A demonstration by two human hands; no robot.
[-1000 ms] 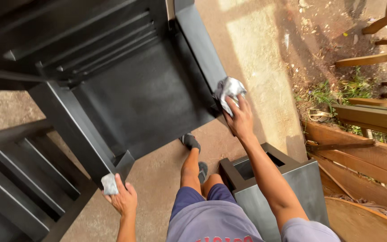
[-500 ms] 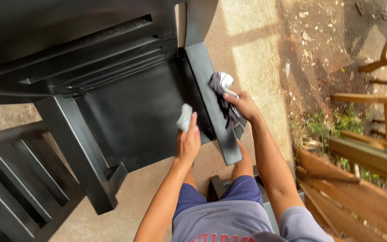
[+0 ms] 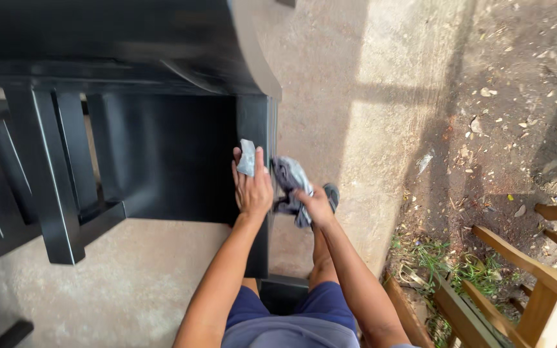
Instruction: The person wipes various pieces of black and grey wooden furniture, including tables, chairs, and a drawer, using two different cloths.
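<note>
Bare wood chair frames, grass

black chair; grey rag; pale grey pad; blue shorts.

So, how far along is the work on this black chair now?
The chair looks evenly black on the seat and slats. In hand: the left hand presses a small grey piece on the armrest, and the right hand holds a grey cloth beside it. What is left cannot be told.
</note>
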